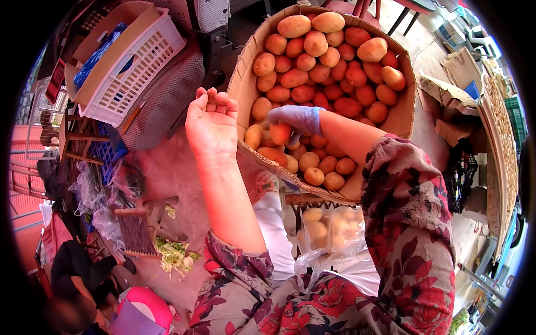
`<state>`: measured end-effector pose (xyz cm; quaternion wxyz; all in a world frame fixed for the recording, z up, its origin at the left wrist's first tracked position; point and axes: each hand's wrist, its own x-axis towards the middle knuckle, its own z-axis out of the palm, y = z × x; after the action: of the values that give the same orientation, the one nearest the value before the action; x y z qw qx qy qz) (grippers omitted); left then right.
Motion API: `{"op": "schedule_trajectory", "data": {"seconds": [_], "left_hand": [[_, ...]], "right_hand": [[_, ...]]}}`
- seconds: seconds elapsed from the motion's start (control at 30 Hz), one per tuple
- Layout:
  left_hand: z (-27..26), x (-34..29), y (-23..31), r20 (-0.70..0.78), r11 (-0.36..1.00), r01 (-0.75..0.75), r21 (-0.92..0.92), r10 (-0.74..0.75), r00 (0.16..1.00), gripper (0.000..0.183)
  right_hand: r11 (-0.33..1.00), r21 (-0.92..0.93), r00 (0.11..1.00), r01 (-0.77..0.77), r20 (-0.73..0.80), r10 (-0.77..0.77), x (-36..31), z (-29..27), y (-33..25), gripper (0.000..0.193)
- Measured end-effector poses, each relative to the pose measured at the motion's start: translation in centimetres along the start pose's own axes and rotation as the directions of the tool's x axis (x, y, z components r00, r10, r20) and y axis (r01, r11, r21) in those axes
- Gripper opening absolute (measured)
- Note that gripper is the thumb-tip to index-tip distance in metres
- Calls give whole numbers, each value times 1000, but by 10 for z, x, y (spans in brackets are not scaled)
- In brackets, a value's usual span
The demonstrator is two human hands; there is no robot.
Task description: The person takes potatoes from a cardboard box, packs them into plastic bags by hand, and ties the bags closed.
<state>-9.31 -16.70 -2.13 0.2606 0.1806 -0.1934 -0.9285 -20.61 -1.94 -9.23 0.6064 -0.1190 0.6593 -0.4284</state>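
Note:
My right hand (296, 119), in a blue glove, reaches into a big cardboard box (244, 84) full of reddish-yellow potatoes (329, 67) and grips one potato (280, 133) near the box's near-left side. My bare left hand (211, 121) is raised just left of the box, palm up, fingers curled, with nothing in it that I can see. A clear plastic bag (326, 231) with several potatoes rests on my lap below the box.
A white plastic crate (142, 61) holding a cardboard piece and blue cloth stands at upper left. Green leaf scraps (174, 254) lie on the reddish floor by a wooden stand. Another person (78, 273) crouches at lower left. Flattened cartons (458, 84) lie to the right.

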Motion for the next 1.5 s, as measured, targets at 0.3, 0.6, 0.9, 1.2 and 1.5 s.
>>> {"op": "schedule_trajectory", "data": {"seconds": [0.3,0.6,0.9,1.2,1.5], "left_hand": [[-2,-1,7,36,998,33,-54,-31,999,7],[4,-6,9,-4,997,5,-80,-6,1000,8],[12,-46,-8,418,718,-172,675,-180,890,60],[19,-129,-49,587,735,-94,671,-449,673,50],[-18,-270,-65,328,771,544,332,-635,699,40]], "right_hand": [[841,-540,995,30,99,28,30,29,-31,76],[898,-325,952,297,33,-303,25,19,-2,62],[727,-243,720,643,-133,-681,-115,31,-26,42],[679,-25,586,733,-484,-650,-228,92,43,37],[503,377,627,778,-511,-587,-346,148,178,52]]}}
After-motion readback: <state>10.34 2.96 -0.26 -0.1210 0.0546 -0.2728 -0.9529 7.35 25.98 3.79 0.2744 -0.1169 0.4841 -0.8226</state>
